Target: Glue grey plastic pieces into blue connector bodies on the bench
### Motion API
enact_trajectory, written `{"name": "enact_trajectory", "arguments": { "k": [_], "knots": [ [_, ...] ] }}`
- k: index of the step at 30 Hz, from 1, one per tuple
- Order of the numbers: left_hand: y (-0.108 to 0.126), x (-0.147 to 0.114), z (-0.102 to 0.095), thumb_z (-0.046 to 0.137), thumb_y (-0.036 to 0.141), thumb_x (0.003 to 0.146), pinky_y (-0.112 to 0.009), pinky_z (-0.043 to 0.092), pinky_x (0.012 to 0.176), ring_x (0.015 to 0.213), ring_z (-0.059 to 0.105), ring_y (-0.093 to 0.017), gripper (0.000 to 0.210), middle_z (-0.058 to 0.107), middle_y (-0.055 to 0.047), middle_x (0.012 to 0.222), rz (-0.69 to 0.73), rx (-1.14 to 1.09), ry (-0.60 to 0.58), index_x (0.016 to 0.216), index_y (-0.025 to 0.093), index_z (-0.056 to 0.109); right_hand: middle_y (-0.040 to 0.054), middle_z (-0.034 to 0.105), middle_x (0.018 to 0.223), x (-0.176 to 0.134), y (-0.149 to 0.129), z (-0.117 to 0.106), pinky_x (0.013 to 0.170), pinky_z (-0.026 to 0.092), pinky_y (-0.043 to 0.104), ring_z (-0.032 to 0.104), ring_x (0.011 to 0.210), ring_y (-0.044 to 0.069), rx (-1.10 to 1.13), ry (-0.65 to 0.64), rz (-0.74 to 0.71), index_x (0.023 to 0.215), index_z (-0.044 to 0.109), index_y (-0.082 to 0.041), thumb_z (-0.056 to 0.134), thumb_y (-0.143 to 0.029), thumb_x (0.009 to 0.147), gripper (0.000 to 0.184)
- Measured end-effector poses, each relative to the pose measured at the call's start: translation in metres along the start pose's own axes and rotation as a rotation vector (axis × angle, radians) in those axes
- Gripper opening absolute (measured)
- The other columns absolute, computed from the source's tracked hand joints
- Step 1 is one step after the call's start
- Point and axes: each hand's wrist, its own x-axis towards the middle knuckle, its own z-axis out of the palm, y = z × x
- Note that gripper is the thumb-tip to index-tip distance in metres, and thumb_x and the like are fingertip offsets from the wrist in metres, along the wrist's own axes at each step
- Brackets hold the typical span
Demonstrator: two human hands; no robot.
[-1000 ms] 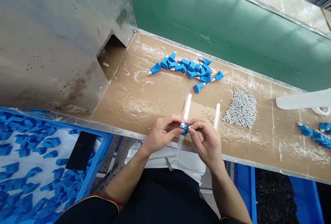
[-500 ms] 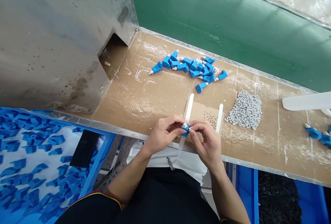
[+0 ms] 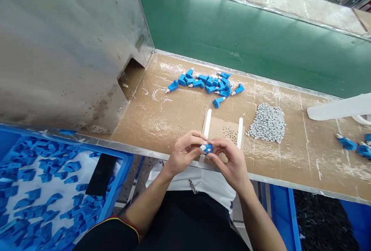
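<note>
A small blue plastic part with white pieces on it (image 3: 208, 148) is held above the bench's front edge. My left hand (image 3: 185, 152) pinches its left side, close to the white end. From the right, my right hand (image 3: 230, 162) grips the same part between thumb and fingers. Just beyond my hands lies a cardboard patch (image 3: 218, 125) edged by two white strips, with small dark bits (image 3: 230, 133) scattered on it. A pile of small grey-white pieces (image 3: 268, 123) lies to its right. Several blue parts with white tips (image 3: 210, 82) are heaped farther back.
At lower left, a blue bin (image 3: 127, 166) contains many blue parts and a black flat object (image 3: 100, 174). A metal panel (image 3: 66, 50) rises at left. A white scoop-like piece (image 3: 336, 108) and more blue parts (image 3: 348, 142) lie right. Below, a bin holds black pieces (image 3: 324, 220).
The blue part has been turned between my fingers, so its white end now points left. Both hands still hold it. The camera view has shifted slightly.
</note>
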Motion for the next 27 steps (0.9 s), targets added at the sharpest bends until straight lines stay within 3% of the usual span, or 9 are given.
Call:
{"name": "enact_trajectory", "arguments": {
  "k": [7,11,17,19,21,22,24,25,27],
  "knots": [
    [0.031,-0.022,0.028,0.073,0.054,0.091,-0.030,0.061,0.085,0.099,0.074,-0.022,0.046,0.077,-0.013,0.112,-0.124,-0.021,0.063,0.121,0.020,0.076,0.0043,0.066,0.091,-0.024,-0.024,0.017,0.060,0.058,0.028,0.066,0.074,0.016,-0.321,0.288,-0.135,0.106,0.068,-0.026,0.063,-0.015,0.097,0.015],
    [0.050,-0.029,0.035,0.072,0.046,0.094,-0.029,0.060,0.085,0.094,0.076,-0.021,0.031,0.081,-0.009,0.105,-0.187,0.112,0.182,0.110,0.020,0.077,0.0034,0.062,0.085,-0.030,-0.042,0.029,0.060,0.056,0.025,0.063,0.071,0.015,-0.435,0.388,-0.192,0.108,0.067,-0.024,0.062,-0.011,0.098,0.018],
    [0.049,-0.020,0.036,0.069,0.046,0.095,-0.032,0.061,0.084,0.097,0.077,-0.024,0.038,0.081,-0.013,0.112,-0.323,0.120,0.007,0.120,0.017,0.074,0.0017,0.059,0.081,-0.032,-0.032,0.028,0.059,0.053,0.026,0.063,0.068,0.016,-0.427,0.388,-0.143,0.104,0.067,-0.024,0.058,-0.016,0.100,0.012],
    [0.045,0.001,0.027,0.075,0.045,0.089,-0.036,0.062,0.087,0.099,0.077,-0.026,0.050,0.079,-0.014,0.119,-0.344,0.144,-0.188,0.131,0.018,0.069,0.0039,0.063,0.088,-0.040,-0.014,0.005,0.061,0.054,0.030,0.064,0.070,0.018,-0.426,0.382,-0.083,0.108,0.067,-0.025,0.057,-0.024,0.102,0.012],
    [0.041,0.033,0.007,0.077,0.041,0.087,-0.039,0.061,0.090,0.099,0.076,-0.026,0.050,0.078,-0.014,0.122,-0.314,0.284,-0.284,0.132,0.019,0.068,0.0062,0.065,0.090,-0.054,0.010,-0.037,0.060,0.052,0.035,0.062,0.065,0.020,-0.512,0.445,0.003,0.108,0.069,-0.026,0.057,-0.035,0.102,0.017],
    [0.039,0.052,-0.007,0.069,0.038,0.092,-0.041,0.060,0.090,0.098,0.075,-0.026,0.037,0.078,-0.014,0.118,-0.289,0.422,-0.221,0.124,0.019,0.071,0.0080,0.066,0.089,-0.062,0.024,-0.065,0.058,0.049,0.039,0.060,0.063,0.022,-0.609,0.505,0.068,0.104,0.070,-0.027,0.056,-0.043,0.101,0.022],
    [0.035,0.092,-0.038,0.061,0.030,0.095,-0.045,0.056,0.098,0.104,0.072,-0.028,0.024,0.075,-0.015,0.115,-0.264,0.858,0.084,0.112,0.016,0.072,0.0106,0.062,0.076,-0.077,0.056,-0.130,0.055,0.043,0.044,0.056,0.059,0.026,-0.841,0.641,0.209,0.089,0.070,-0.029,0.052,-0.059,0.098,0.036],
    [0.033,0.111,-0.052,0.063,0.026,0.092,-0.048,0.053,0.103,0.109,0.070,-0.031,0.023,0.073,-0.016,0.117,-0.283,1.063,0.162,0.110,0.017,0.072,0.0109,0.058,0.067,-0.084,0.073,-0.164,0.053,0.038,0.045,0.054,0.058,0.028,-0.946,0.717,0.284,0.079,0.067,-0.032,0.050,-0.067,0.095,0.042],
    [0.027,0.139,-0.074,0.067,0.021,0.085,-0.057,0.046,0.109,0.117,0.064,-0.038,0.019,0.070,-0.019,0.116,-0.298,1.164,0.216,0.102,0.016,0.072,0.0105,0.051,0.055,-0.094,0.103,-0.229,0.051,0.033,0.046,0.050,0.054,0.027,-1.001,0.769,0.382,0.061,0.054,-0.037,0.050,-0.082,0.084,0.051]
  ]
}}
